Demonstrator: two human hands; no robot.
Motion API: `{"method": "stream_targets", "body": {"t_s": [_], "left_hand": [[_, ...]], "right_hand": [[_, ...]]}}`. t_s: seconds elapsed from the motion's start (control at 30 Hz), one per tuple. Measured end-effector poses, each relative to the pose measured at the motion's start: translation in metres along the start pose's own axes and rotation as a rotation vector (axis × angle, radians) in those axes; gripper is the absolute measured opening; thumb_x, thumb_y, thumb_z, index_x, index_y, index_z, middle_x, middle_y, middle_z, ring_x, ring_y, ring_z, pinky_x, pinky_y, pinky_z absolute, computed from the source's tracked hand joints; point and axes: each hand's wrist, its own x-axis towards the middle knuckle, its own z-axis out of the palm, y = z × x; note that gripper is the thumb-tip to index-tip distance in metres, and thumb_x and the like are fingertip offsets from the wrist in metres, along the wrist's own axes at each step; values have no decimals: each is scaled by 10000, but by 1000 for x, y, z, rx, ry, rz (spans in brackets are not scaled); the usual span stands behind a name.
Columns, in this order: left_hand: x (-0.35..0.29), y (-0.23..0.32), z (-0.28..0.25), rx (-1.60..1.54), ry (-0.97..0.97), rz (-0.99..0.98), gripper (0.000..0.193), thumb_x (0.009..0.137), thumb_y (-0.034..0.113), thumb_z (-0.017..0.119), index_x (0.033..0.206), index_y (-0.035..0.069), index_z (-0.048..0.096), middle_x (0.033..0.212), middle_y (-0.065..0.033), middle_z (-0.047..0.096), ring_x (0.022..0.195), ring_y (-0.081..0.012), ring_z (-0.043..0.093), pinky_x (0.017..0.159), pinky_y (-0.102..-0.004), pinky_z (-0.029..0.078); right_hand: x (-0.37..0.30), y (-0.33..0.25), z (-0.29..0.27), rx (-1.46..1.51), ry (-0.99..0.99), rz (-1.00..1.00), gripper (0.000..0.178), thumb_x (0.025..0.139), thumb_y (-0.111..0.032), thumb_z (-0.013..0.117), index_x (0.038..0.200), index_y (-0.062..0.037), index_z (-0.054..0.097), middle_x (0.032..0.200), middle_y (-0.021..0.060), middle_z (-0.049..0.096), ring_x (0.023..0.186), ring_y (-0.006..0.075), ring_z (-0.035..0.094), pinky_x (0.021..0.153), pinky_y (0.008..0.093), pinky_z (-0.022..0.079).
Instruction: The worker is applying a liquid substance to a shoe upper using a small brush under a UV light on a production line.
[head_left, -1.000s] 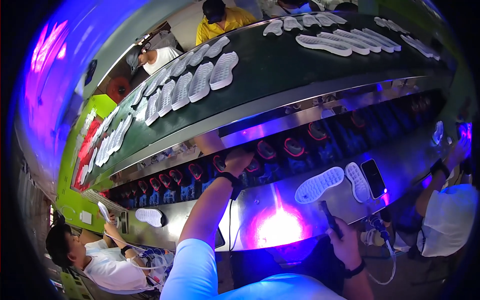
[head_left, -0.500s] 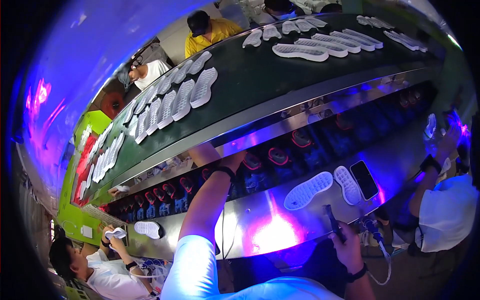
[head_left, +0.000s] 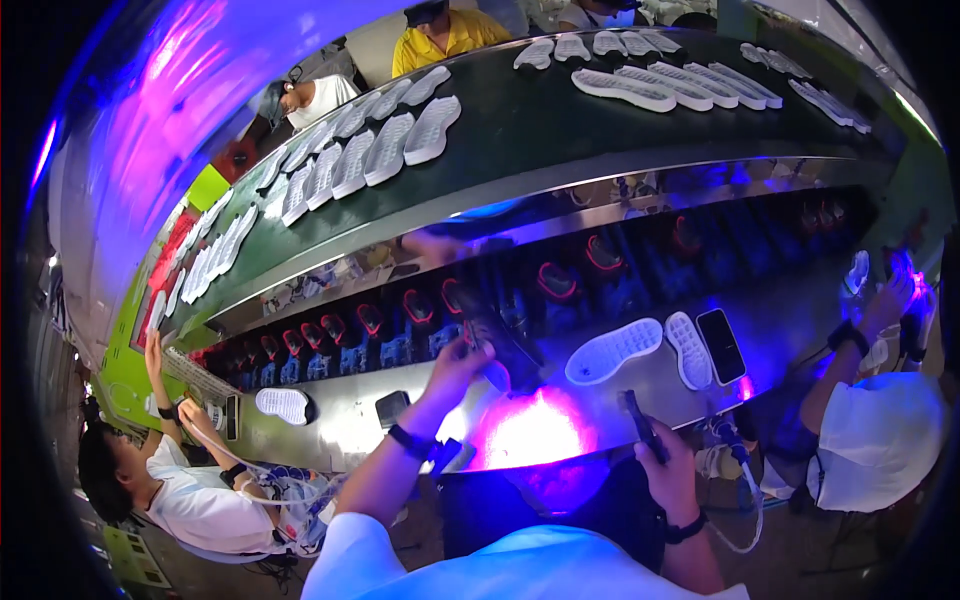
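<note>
My left hand (head_left: 458,370) is closed on a dark shoe upper (head_left: 512,352) with red edging, held over the near side of the metal bench (head_left: 350,430) beside a bright pink-white glow. At the bench's front edge my right hand (head_left: 672,470) grips a slim dark stick-like tool (head_left: 642,425), whose exact kind I cannot make out. Between and beyond my hands lies a large white shoe sole (head_left: 612,352), with a second white sole (head_left: 690,350) to its right, against a black phone (head_left: 720,347).
Beyond the bench, a recessed line carries several dark uppers with red collars (head_left: 557,282). Above it, a green belt (head_left: 520,140) bears rows of white soles (head_left: 390,148). Co-workers sit left (head_left: 210,490) and right (head_left: 880,440). A pale cable (head_left: 755,505) hangs beside my right hand.
My left hand has come back from the recessed line to the bench with a dark shoe upper. My right hand still holds the tool. The left co-worker's arm has reached up toward the belt.
</note>
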Motion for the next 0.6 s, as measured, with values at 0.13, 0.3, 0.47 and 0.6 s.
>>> {"method": "stream_targets", "body": {"t_s": [0.13,0.3,0.47,0.6], "left_hand": [[-105,31,69,152,-5,202,664,830,91,885,1369,-33,518,1175,-124,700,1100,-214,697,963,-363,569],[-154,23,80,609,8,1015,676,716,90,883,1349,43,652,1316,-201,649,1217,-402,662,1028,-479,556],[-180,31,64,785,-141,1324,504,799,141,827,1285,88,704,1305,-173,648,1235,-421,643,1040,-571,554],[-192,40,61,893,-180,1426,378,922,244,759,1278,126,714,1311,-145,640,1230,-396,645,1055,-582,554]], "right_hand": [[6,-20,15,16,-132,-86,431,965,-38,694,1386,26,629,988,70,717,787,103,625,756,277,532],[-7,-48,23,76,-170,-74,412,912,-32,745,1321,-30,694,985,108,771,820,133,690,800,292,546],[-19,-83,26,-155,-222,-244,428,899,-37,753,1323,-59,699,965,160,760,849,191,720,821,310,547],[-22,-95,28,-236,-250,-299,448,907,-1,714,1353,-32,675,1068,119,771,928,154,704,887,305,542]]}}
